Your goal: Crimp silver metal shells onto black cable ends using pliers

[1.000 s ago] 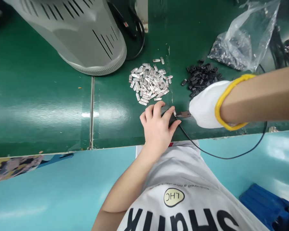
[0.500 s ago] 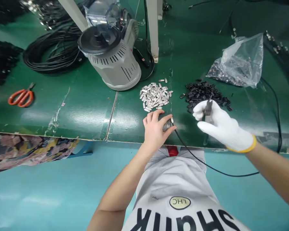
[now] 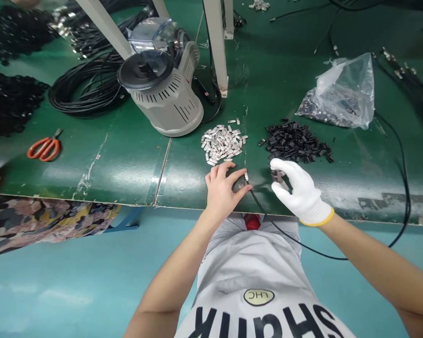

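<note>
My bare left hand rests on the green bench near its front edge, fingers curled round the connector end of a thin black cable with a small metal tip showing. My right hand, in a white glove with a yellow cuff, pinches a small dark plastic piece just right of that connector. A heap of silver metal shells lies just beyond my left hand. A heap of black plastic pieces lies beyond my right hand.
A grey machine with a clear lid stands behind the shells. A clear bag of dark parts lies at the right. Coils of black cable and orange scissors lie at the left. Two white posts rise behind.
My gloved right hand went from the connector up to the black heap, then came back down beside my left hand with a dark piece. The view widened. My left hand stayed put.
</note>
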Demonstrator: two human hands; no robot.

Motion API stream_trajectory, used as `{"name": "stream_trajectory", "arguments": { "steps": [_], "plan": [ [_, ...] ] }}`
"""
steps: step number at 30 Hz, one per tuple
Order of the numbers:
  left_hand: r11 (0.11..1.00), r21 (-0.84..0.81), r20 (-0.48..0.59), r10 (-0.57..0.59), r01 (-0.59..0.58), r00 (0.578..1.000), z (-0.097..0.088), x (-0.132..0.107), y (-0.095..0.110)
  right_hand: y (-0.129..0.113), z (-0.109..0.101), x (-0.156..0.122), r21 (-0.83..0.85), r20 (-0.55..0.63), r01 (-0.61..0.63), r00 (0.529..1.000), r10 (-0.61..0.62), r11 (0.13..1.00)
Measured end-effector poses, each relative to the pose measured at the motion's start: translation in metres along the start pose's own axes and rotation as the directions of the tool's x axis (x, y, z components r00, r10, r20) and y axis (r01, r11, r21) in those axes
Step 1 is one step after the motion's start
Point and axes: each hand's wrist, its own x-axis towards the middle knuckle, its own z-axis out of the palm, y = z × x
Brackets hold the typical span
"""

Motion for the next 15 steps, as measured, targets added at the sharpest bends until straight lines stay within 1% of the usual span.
{"name": "stream_trajectory", "arguments": {
  "steps": [3, 6, 8, 10, 11, 12, 14, 15],
  "plan": [
    [1.000, -0.015, -0.009, 0.010, -0.010, 1.000, 0.000, -0.001, 0.000, 0.008, 0.003, 0.001, -0.094, 0.067, 0.047, 0.997, -0.040, 0.994],
    [1.000, -0.010, -0.007, 0.009, -0.009, 1.000, 0.000, -0.001, 0.000, 0.009, 0.002, 0.004, -0.151, 0.081, 0.043, 0.996, -0.031, 0.988],
    [1.000, -0.004, -0.008, 0.008, -0.008, 1.000, 0.000, -0.001, -0.001, 0.003, -0.006, 0.010, -0.164, 0.102, 0.019, 0.995, -0.002, 0.986],
    [1.000, -0.003, -0.013, 0.014, -0.014, 1.000, 0.000, -0.001, -0.001, -0.006, -0.018, 0.018, -0.228, 0.162, -0.032, 0.984, 0.071, 0.973],
    [1.000, -0.005, -0.017, 0.020, -0.020, 1.000, 0.000, -0.001, -0.001, -0.012, -0.025, 0.022, -0.324, 0.212, -0.070, 0.967, 0.145, 0.943],
    [1.000, -0.007, -0.019, 0.026, -0.026, 0.999, 0.000, -0.002, -0.002, -0.018, -0.031, 0.027, -0.436, 0.262, -0.072, 0.944, 0.203, 0.897],
    [0.999, -0.008, -0.026, 0.032, -0.032, 0.999, 0.001, -0.002, -0.003, -0.028, -0.039, 0.037, -0.616, 0.358, 0.028, 0.900, 0.249, 0.787],
    [0.999, -0.007, -0.029, 0.032, -0.032, 0.999, 0.001, -0.002, -0.003, -0.032, -0.041, 0.042, -0.670, 0.400, 0.096, 0.882, 0.250, 0.736]
  ]
}}
